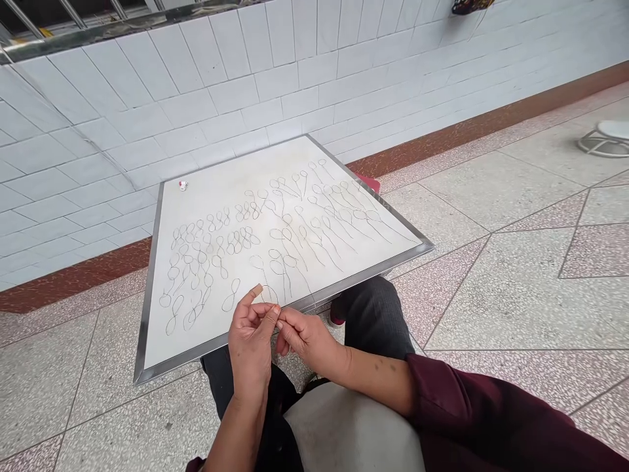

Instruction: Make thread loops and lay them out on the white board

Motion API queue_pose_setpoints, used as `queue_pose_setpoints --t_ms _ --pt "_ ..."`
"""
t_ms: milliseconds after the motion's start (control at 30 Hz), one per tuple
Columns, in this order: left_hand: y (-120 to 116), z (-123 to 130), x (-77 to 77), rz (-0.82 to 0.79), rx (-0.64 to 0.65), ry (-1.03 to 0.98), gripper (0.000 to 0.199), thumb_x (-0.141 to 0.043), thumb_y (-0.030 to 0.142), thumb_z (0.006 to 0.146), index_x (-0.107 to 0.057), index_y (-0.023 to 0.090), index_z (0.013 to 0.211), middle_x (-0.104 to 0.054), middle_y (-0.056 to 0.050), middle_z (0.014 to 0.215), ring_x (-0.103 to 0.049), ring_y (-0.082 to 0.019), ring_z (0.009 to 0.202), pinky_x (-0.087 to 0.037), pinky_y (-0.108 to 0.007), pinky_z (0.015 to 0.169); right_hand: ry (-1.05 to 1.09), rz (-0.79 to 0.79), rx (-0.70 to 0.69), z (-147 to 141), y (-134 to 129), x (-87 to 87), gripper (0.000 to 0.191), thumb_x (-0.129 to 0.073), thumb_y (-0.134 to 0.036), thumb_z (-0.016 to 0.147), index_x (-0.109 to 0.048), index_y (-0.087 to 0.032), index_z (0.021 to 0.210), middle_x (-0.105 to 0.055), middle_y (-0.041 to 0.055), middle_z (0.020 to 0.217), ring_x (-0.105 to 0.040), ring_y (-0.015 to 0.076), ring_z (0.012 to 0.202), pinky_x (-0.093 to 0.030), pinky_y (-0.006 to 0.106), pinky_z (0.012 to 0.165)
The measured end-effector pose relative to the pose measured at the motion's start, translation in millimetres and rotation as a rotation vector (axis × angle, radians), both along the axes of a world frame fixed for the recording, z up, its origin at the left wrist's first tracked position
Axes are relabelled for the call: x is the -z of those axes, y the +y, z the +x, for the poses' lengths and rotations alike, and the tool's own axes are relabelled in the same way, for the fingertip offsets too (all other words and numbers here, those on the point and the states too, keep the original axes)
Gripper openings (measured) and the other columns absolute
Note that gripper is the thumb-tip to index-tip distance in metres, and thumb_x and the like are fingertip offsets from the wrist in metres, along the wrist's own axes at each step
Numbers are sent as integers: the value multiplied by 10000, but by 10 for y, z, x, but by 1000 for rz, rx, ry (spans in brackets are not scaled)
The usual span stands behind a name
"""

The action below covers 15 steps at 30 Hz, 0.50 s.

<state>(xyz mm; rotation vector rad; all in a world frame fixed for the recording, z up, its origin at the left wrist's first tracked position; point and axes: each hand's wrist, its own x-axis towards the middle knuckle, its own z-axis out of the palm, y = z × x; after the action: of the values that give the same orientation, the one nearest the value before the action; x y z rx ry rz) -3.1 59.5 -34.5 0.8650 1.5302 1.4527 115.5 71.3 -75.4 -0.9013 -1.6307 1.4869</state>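
Between my two hands, just above the near edge of the white table [162, 354], a thin dark wire loop [270, 292] stands out over the fingers. My left hand [253, 334] pinches it between thumb and fingertips. Close against it, my right hand [307, 337] also pinches at the wire, its end hidden by the fingers. On the tabletop lie several wires twisted into figure-eights [231, 295], mostly on the left. Several single-loop wires with long straight tails [307, 249] are spread over the right half.
A small white-and-red object [183, 185] sits at the table's far left corner. The table's metal rim [393, 259] stands near a white tiled wall [255, 82]. My knees are under the near edge. A white stool [612, 131] is far right on the speckled floor.
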Motion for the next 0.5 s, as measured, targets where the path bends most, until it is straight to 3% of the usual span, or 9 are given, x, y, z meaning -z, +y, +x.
queue_pose_setpoints --t_ms 167,500 --pt "-5 28 -13 -36 41 -44 592 -817 328 726 -622 222 1275 -684 31 782 -580 -99 568 -489 -227 544 -76 62 39 18 6 29 204 -430 -278 1023 -619 -229 1082 -673 -31 688 -653 126 602 -517 250 634" --pt "-35 41 29 -9 3 -131 548 -841 296 708 -662 221 1220 -666 38 758 -573 -94 586 -479 -213 540 -83 53 47 -1 4 49 234 -417 -348 1037 -614 -223 1040 -672 -18 712 -654 135 642 -504 258 641"
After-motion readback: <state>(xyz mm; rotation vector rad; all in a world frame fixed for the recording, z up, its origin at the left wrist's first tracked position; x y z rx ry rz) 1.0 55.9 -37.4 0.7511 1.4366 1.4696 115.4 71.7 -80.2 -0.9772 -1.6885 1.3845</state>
